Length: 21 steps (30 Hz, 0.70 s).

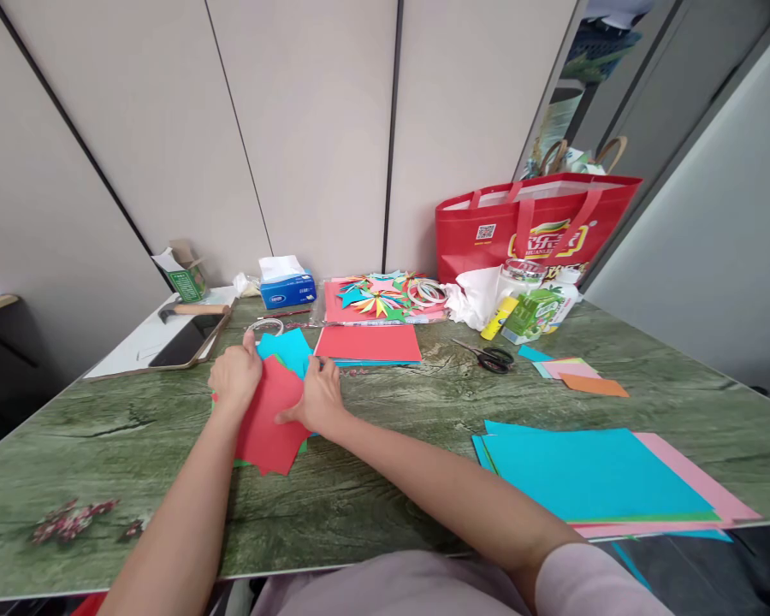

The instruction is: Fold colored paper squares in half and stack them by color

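Note:
Between my two hands is a loose bunch of coloured paper sheets [270, 419], red on top with green and blue edges showing under it. My left hand [237, 376] grips the bunch at its left edge, thumb pointing up. Along the right side, my right hand [321, 398] has its thumb on the red sheet and its fingers curled at the edge. Blue paper [288, 346] sticks out at the far end of the bunch. Just beyond, a neat pile with a red sheet [369, 342] on top lies on the table [398, 479].
Large blue sheets [590, 470] lie front right, paper strips [594, 385] behind them. Black-handled scissors [494, 359] and a yellow glue stick [499, 318] sit nearby. Along the back are a tissue pack [287, 289], paper stars [378, 297] and a red bag [475, 235]. A phone [188, 340] is left.

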Available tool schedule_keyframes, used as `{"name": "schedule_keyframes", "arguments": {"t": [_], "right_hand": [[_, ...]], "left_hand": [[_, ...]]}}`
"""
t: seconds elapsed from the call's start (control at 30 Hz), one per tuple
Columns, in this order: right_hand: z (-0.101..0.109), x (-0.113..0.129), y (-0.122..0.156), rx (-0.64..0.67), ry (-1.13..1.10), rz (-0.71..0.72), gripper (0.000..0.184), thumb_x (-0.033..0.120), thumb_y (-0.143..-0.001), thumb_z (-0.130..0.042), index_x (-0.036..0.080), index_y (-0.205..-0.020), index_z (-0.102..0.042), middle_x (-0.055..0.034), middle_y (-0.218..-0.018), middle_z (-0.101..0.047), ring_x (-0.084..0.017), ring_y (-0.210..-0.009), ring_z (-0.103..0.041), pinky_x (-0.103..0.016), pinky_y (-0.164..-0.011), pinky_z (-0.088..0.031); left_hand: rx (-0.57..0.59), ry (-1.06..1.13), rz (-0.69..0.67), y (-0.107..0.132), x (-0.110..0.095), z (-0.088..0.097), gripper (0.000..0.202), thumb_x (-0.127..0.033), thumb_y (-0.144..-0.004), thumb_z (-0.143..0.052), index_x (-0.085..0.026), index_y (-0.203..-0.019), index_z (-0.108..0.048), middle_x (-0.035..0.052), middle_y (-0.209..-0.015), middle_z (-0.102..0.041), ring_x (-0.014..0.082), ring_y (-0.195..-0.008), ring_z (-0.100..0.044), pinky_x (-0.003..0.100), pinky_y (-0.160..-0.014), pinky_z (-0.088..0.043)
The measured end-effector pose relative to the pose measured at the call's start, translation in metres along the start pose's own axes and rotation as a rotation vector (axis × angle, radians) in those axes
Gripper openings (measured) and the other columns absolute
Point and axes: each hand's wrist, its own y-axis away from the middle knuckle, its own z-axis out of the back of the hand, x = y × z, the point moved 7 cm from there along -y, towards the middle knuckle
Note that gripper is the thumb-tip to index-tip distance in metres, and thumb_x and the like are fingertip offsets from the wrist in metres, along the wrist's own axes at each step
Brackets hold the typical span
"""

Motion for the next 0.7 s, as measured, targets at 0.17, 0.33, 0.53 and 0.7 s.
{"name": "schedule_keyframes", "arguments": {"t": [0.17, 0.33, 0.53, 0.7], "right_hand": [[0.004, -0.002, -0.005, 0.007, 0.005, -0.044, 0.101, 0.033, -0.039, -0.078, 0.012, -0.122, -0.026, -0.0216, -0.120, -0.040, -0.033, -0.115, -0.038, -0.046, -0.090, -0.035], [0.004, -0.009, -0.007, 0.167, -0.014, -0.174, 0.090, 0.040, -0.040, -0.077, 0.012, -0.115, -0.035, -0.0178, -0.112, -0.053, -0.031, -0.104, -0.051, -0.041, -0.081, -0.043], [0.014, -0.004, -0.004, 0.060, 0.006, -0.032, 0.075, 0.047, -0.044, -0.073, 0.016, -0.106, -0.045, -0.0134, -0.111, -0.054, -0.031, -0.108, -0.047, -0.041, -0.084, -0.041], [0.022, -0.016, -0.017, 0.010, -0.224, -0.028, 0.079, 0.044, -0.044, -0.073, 0.017, -0.111, -0.041, -0.0074, -0.109, -0.054, -0.024, -0.099, -0.052, -0.034, -0.078, -0.044]], "left_hand": [[0.089, 0.046, 0.032, -0.013, 0.011, -0.012, 0.071, -0.054, -0.081, -0.016, -0.002, -0.099, -0.061, 0.0301, -0.104, -0.058, 0.0407, -0.101, -0.052, 0.051, -0.076, -0.041], [0.205, 0.131, -0.035, -0.023, 0.011, -0.025, 0.066, -0.052, -0.081, -0.020, -0.004, -0.089, -0.064, 0.0278, -0.099, -0.061, 0.0363, -0.098, -0.056, 0.041, -0.073, -0.045], [0.155, 0.421, -0.035, -0.015, 0.003, -0.017, 0.060, -0.060, -0.077, -0.029, -0.012, -0.064, -0.062, 0.0141, -0.067, -0.065, 0.0286, -0.072, -0.062, 0.032, -0.056, -0.046], [0.143, 0.900, -0.040, -0.011, -0.003, -0.007, 0.055, -0.064, -0.072, -0.040, -0.013, -0.063, -0.057, 0.0060, -0.054, -0.059, 0.0183, -0.053, -0.057, 0.026, -0.047, -0.043]]}}
